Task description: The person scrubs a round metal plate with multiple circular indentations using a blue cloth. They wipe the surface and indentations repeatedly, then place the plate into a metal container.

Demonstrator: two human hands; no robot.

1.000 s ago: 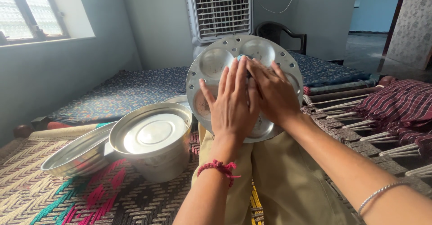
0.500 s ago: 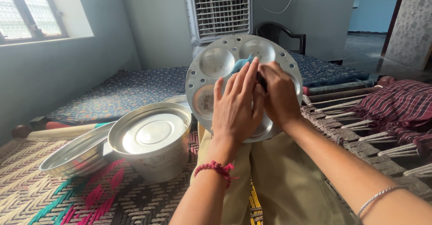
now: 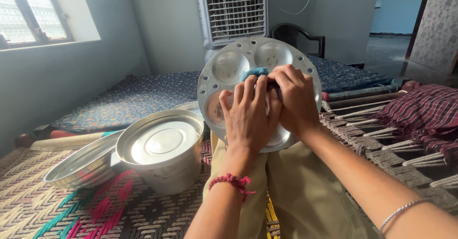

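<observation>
**Both hands pressing on a round metal tray propped on your lap**

You are sitting with a round metal tray [image 3: 229, 67] standing tilted on your lap, its dimpled face toward you. Your left hand [image 3: 248, 117] is lying against the middle of the tray, fingers bent. Your right hand [image 3: 296, 100] is touching the left one, fingers curled and pinching a small blue cloth [image 3: 255, 72] against the tray's centre. Just to your left, a steel pot [image 3: 162, 148] is resting on a woven mat [image 3: 71, 205], with a shallow steel bowl [image 3: 81, 165] leaning beside it.
</observation>
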